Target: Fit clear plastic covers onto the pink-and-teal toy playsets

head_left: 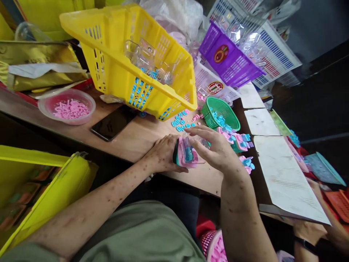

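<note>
My left hand [163, 153] is closed around a small stack of pink and teal plastic pieces in a clear shell [187, 154], held on edge on the wooden table [131, 140]. My right hand [215, 147] curves over the stack's right side, fingers bent and touching its top. Loose blue and pink small parts [181, 122] lie on the table just beyond the hands. More pink and blue assembled pieces [240, 140] lie to the right.
A tilted yellow basket [125, 58] holds clear shells. A green basket [222, 112] holds blue parts. Also here: a bowl of pink parts [68, 105], a black phone [113, 122], a purple basket [229, 58], white boards [283, 174], and another person's hand [308, 231] lower right.
</note>
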